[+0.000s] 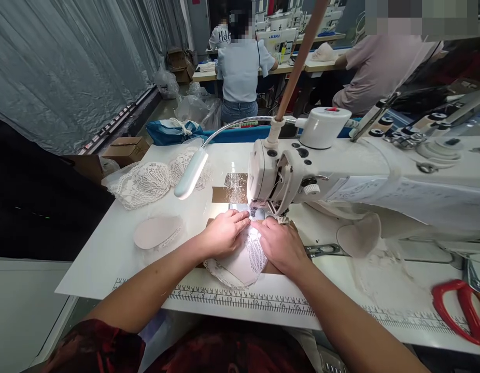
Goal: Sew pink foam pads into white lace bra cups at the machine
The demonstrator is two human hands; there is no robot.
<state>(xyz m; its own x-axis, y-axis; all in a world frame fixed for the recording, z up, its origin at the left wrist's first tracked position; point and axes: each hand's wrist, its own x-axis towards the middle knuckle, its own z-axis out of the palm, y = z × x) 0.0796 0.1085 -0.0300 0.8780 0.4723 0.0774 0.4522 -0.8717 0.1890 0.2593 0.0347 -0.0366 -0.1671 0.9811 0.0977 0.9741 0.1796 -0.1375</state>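
Note:
Both my hands lie flat on a white lace-and-foam cup piece [240, 264] in front of the needle of a white sewing machine [286, 176]. My left hand [224, 231] presses the left side of the piece, fingers stretched toward the presser foot [259, 212]. My right hand [281, 243] covers the right side, with its fingertips beside the foot. Neither hand grips anything; the fingers rest spread on the fabric.
A pile of lace cups [146, 181] lies at the table's back left, and a single foam cup [157, 232] sits nearer. A gooseneck lamp [191, 173] hangs over the table. Red-handled scissors [460, 311] lie at the right. Other people sit at machines behind.

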